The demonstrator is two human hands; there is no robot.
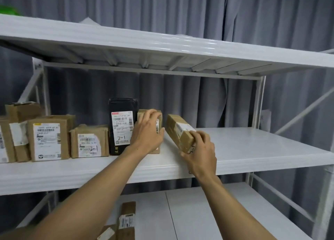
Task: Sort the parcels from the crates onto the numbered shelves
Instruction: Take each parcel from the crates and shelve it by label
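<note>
On the middle shelf (253,149) my left hand (147,131) grips an upright brown parcel (144,114) that stands right beside a black parcel (122,125) marked 2-1. My right hand (200,149) holds the near end of another brown parcel (178,129), which is tilted with its far end on the shelf and a white label on top. Left of the black parcel stand a cardboard parcel marked 2-1 (89,142) and a larger labelled one (47,137).
More cardboard parcels (16,129) crowd the shelf's far left. The upper shelf (162,46) hangs close overhead. Two brown parcels (125,221) sit on the lower shelf (198,212). A white upright post (260,102) bounds the right side; grey curtains hang behind.
</note>
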